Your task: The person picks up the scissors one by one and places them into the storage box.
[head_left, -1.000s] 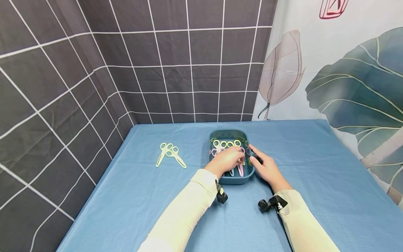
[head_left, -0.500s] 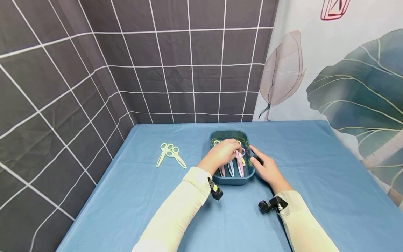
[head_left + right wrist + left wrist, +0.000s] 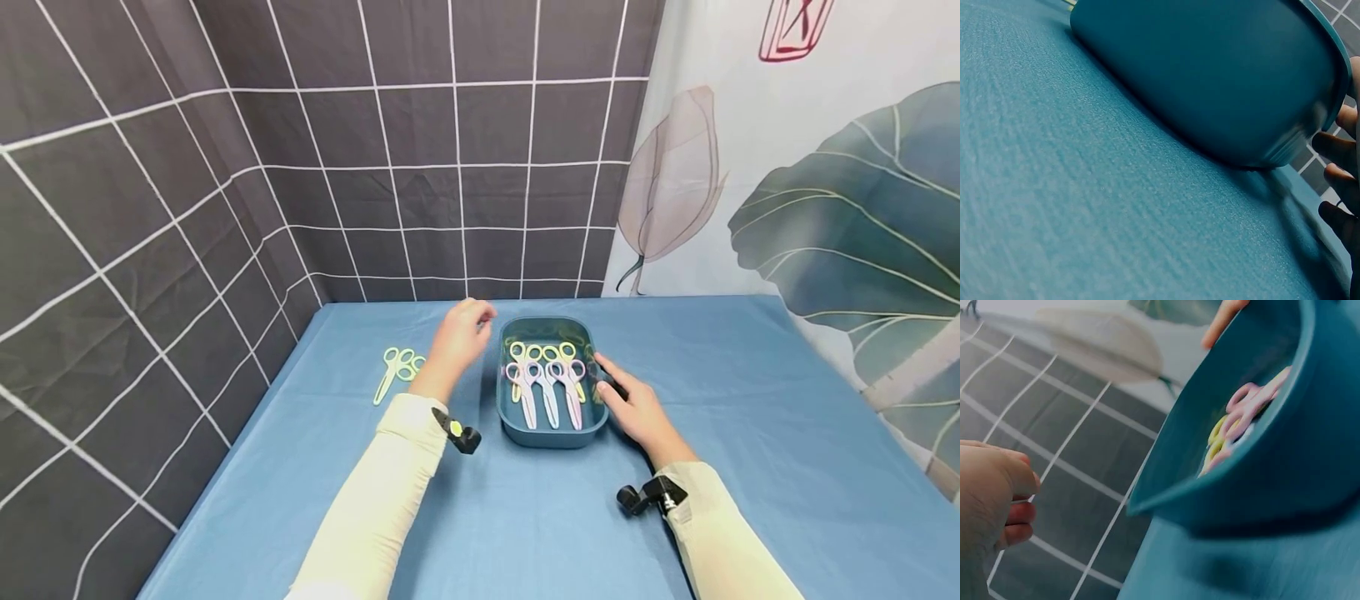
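Tbl (image 3: 555, 525): L hand (image 3: 457, 340) half-curled, R hand (image 3: 637, 412) touching bin (image 3: 553, 438).

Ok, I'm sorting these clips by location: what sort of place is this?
Probably a staged tabletop work corner, perhaps indoors: a table covered in blue cloth, backed by a wrinkled grid-patterned hanging and a pale sheet with big printed leaves. The room beyond isn't shown.

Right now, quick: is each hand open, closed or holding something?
Left hand: open, fingers loosely curled, nothing visible in it.
Right hand: open, fingers at the right side of the blue-green, rounded rectangular plastic bin.
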A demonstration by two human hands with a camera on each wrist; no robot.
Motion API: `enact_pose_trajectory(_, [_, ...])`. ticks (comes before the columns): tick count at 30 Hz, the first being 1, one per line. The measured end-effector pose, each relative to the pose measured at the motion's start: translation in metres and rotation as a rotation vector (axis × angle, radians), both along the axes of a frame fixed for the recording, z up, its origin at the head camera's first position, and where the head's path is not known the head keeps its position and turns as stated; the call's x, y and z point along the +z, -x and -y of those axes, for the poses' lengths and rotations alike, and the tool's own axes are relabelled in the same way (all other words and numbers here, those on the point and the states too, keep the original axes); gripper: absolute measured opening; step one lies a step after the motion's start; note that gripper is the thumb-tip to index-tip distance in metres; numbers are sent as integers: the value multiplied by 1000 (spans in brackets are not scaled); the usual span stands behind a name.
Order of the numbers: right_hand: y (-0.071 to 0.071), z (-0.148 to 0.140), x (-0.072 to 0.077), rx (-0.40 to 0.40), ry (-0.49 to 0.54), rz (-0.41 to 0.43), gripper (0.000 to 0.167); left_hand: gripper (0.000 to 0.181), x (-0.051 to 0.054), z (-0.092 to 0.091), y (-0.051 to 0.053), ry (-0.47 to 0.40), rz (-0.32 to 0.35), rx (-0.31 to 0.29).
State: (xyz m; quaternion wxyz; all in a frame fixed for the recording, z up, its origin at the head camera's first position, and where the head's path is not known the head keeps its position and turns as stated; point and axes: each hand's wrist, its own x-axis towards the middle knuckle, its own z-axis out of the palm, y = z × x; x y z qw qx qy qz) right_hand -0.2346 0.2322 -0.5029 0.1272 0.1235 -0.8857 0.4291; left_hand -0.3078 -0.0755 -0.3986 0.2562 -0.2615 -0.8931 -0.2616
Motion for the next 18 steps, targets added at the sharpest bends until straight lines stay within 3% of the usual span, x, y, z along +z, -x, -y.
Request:
enact_pose_trajectory(3, [0, 1, 0, 1, 2, -2, 52, 13, -1, 19, 4, -47, 23, 83])
enact_pose_trajectory(11, [-1, -1, -1, -7, -16, -5, 52, 17, -10, 63, 10, -79, 173, 245])
enact_pose_trajectory(18, [1, -1, -3, -8, -15, 3, 52, 26, -22, 96, 5, -75, 309, 408])
